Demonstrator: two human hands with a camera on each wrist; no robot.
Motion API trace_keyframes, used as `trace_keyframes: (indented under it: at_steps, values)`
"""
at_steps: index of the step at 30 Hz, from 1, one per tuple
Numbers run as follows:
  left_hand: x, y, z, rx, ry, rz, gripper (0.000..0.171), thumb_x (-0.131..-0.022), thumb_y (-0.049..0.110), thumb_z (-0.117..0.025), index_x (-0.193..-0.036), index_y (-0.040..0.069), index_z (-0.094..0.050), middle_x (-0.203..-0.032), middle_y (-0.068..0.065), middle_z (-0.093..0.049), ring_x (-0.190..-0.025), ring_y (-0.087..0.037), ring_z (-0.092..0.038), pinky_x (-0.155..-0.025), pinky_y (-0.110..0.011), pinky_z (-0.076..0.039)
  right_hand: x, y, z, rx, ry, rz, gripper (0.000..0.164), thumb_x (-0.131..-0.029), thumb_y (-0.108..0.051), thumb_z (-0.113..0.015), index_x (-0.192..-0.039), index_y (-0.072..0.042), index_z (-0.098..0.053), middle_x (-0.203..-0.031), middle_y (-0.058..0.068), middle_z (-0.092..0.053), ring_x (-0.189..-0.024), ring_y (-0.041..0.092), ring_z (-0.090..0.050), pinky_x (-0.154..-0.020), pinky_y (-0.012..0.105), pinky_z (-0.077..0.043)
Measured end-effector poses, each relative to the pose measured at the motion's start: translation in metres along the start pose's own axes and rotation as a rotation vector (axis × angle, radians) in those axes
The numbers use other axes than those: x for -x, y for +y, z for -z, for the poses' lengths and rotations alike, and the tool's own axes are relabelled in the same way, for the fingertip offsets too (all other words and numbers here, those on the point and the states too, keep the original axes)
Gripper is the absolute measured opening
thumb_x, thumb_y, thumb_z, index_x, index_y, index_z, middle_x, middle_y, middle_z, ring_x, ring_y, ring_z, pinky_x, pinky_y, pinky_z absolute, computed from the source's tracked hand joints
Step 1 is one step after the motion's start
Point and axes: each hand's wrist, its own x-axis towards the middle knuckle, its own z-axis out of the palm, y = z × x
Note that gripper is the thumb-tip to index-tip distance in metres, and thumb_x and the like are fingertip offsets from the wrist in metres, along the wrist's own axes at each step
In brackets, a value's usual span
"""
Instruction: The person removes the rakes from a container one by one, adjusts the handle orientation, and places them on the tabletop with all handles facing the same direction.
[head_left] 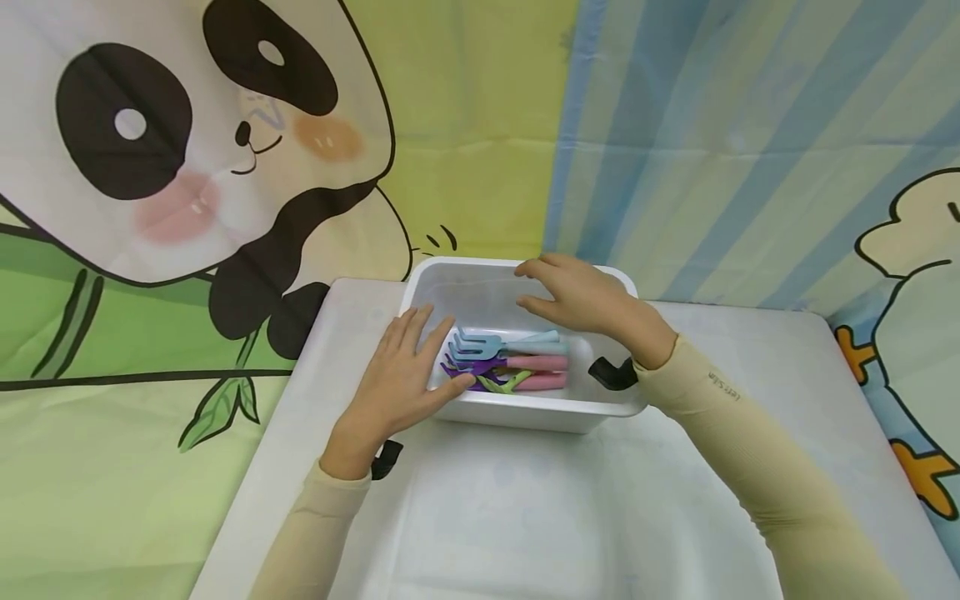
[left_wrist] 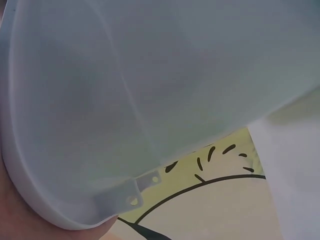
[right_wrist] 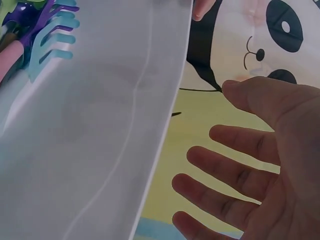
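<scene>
White table point(head_left: 510, 517), panda backdrop point(head_left: 247, 200), blue stripes point(head_left: 735, 150); left hand point(head_left: 399, 375) touching bin point(head_left: 525, 410)

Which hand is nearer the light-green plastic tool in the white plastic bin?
The left hand: it is at the bin's left side, thumb close to the tool. The right hand is farther, by the back-right rim.
</scene>
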Motion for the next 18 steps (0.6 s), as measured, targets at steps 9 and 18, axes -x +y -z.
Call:
trace_keyframes:
  at_steps: [9,18]
  values:
    - [0.000,0.000,-0.002,-0.002,0.006,0.010,0.092,-0.090,0.078,-0.041,-0.154,0.012,-0.039,-0.160,-0.020,-0.025,-0.148,-0.039,-0.016,-0.121,-0.051,-0.007,-0.029,0.011,-0.017,-0.157,-0.125,0.050,0.039,-0.100,-0.022,-0.062,-0.129,0.003,-0.060,-0.122,0.018,-0.064,-0.111,0.032,-0.061,-0.094,0.047,-0.049]
    - [0.000,0.002,-0.003,0.000,0.008,0.021,0.092,-0.089,0.078,-0.044,-0.154,0.014,-0.039,-0.159,-0.020,-0.027,-0.148,-0.040,-0.016,-0.121,-0.051,-0.007,-0.052,0.028,-0.045,-0.301,-0.255,0.025,0.034,-0.098,-0.021,-0.066,-0.122,0.003,-0.065,-0.113,0.013,-0.069,-0.106,0.027,-0.065,-0.089,0.042,-0.053]
